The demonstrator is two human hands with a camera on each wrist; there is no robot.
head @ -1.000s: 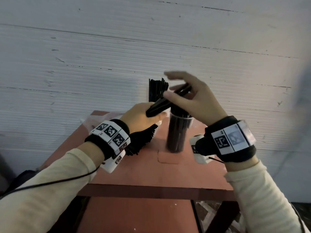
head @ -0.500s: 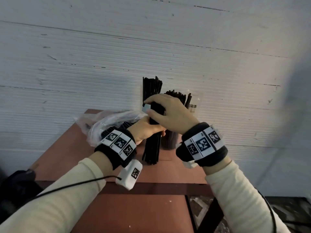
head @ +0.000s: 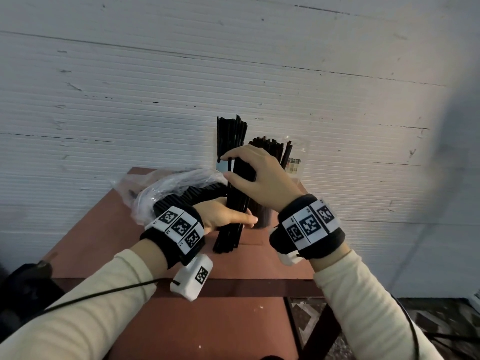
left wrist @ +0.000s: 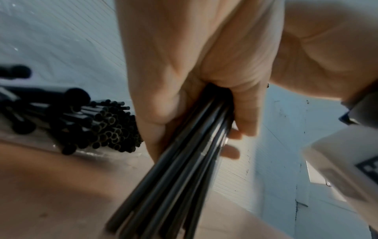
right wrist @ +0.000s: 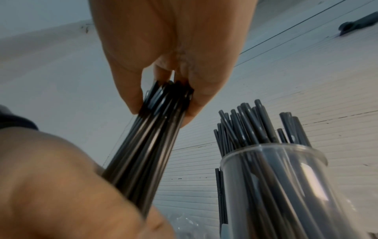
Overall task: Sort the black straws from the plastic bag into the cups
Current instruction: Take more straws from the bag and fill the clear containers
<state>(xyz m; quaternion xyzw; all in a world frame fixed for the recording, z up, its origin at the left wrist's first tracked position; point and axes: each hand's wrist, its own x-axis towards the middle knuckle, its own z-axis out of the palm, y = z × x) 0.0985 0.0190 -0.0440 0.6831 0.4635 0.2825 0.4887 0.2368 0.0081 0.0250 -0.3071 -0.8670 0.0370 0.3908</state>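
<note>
A bundle of black straws (head: pixel 233 203) stands upright with its lower ends on the red-brown table (head: pixel 254 263). My left hand (head: pixel 224 214) grips the bundle low down, fingers curled round the bundle (left wrist: pixel 184 161). My right hand (head: pixel 255 178) pinches the top of the bundle (right wrist: pixel 163 105) with thumb and fingertips. Behind the bundle stand clear cups: one with tall straws (head: pixel 231 136), and one packed with straws (head: pixel 270 149), the packed cup (right wrist: pixel 276 186) close on the right. The plastic bag (head: pixel 168 188) lies at the left with more straws (left wrist: pixel 102 126) inside.
A third clear cup (head: pixel 297 157) with a label holds a straw or two at the back right. The white ribbed wall (head: pixel 130 100) rises right behind the table. The table's front edge (head: pixel 246 287) lies below my wrists, and a dark object (head: pixel 26 281) sits at the lower left.
The bundle, held slanted above the cup a second ago, now stands upright on the table in front of the cups. My right hand has moved onto its top end.
</note>
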